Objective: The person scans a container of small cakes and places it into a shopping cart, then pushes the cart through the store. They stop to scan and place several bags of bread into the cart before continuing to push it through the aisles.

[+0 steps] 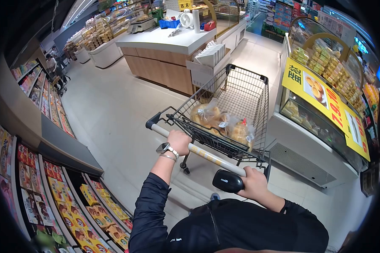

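Both hands are on the pale handlebar [211, 156] of a dark wire shopping cart [245, 101]. My left hand [179, 142] wraps round the bar toward its left end, with a watch [163, 147] and a bracelet on the wrist. Toward the right end, my right hand [253, 184] is closed round the same bar, its fingers partly hidden. A black rounded device [228, 181] sits against the bar beside that hand. Inside the cart, near the handle, lie several clear plastic bags of bread [207, 114], one with a red tie.
A white-topped wooden counter [156, 69] stands ahead to the left, with a fan and scale on it. Close on the right is a display case [312, 139] with yellow price signs [316, 90]. Shelves of packaged snacks [63, 198] curve along the left. Another person [51, 63] stands far left.
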The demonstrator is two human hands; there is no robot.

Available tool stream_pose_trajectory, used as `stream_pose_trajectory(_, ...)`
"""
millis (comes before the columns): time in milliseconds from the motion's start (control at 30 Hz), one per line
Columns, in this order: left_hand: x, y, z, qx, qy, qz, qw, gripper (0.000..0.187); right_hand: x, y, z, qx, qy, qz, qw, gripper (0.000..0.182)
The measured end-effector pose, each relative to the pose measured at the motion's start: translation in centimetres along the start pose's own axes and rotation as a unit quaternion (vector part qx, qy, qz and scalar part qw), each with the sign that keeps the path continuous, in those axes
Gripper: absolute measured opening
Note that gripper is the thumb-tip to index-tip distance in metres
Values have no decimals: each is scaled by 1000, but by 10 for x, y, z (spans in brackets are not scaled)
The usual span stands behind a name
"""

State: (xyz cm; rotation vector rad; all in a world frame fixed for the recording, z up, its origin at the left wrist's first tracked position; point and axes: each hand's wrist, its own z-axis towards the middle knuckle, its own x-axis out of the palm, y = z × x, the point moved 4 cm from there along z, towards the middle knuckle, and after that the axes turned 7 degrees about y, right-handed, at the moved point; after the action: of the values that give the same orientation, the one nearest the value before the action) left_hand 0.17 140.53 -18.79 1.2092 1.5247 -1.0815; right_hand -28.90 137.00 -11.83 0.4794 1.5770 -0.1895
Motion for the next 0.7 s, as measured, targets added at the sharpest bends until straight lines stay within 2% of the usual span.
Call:
stream_pose_trajectory(133,1,2,-3,14,-21,-1,1000,12,-1,8,-4,8,-17,-13,1000,27)
stream_pose_trajectory(233,-1,-4,5,-6,38,-7,999,15,8,-6,-1,5,-22,-26,999,28)
stream_pose_trajectory(367,0,-2,18,1,26,-8,1000,17,3,-9,3,27,-21,-34,999,27)
stream_pose_trajectory(400,10,0,27,9,-17,-14,1000,11,9,-22,11,21,-12,-28,999,27)
stream_pose_trajectory(433,11,1,34,11,-19,-12,1000,11,6,-26,15,23,-19,-32,999,27)
stream_pose_trajectory(700,3,-5,97,-12,16,-13,1000,18,3,-82,47,22,-41,-39,998,26)
